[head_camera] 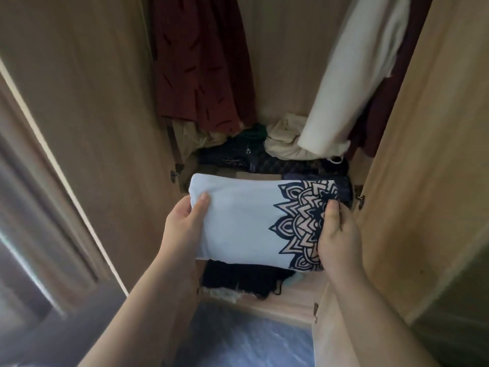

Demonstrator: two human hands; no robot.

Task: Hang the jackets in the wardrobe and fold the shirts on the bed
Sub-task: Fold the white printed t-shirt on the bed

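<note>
A folded white shirt with a dark navy mandala print (246, 223) is held flat between both hands in the opening of a light wooden wardrobe (277, 62). Its left short edge is gripped by the left hand (182, 221): the thumb is laid on top of the cloth and the fingers are curled out of sight beneath it. Its right short edge, where the print lies, is gripped in the same way by the right hand (336, 239), with the thumb pressed onto the pattern and the fingers hidden under the shirt.

The shirt is held over the front edge of the wardrobe's bottom board, above a crumpled black garment (238, 279) that shows under its near edge. Whether the two are touching cannot be told. Behind the shirt, a loose heap of dark and cream clothes (238, 154) is spread toward the back of the board. A dark red hanging garment (201, 67) is seen at the back left corner and a cream-white hanging garment (352, 75) at the right side. The opening is flanked by the open left door (92, 102) and open right door (423, 154).
</note>
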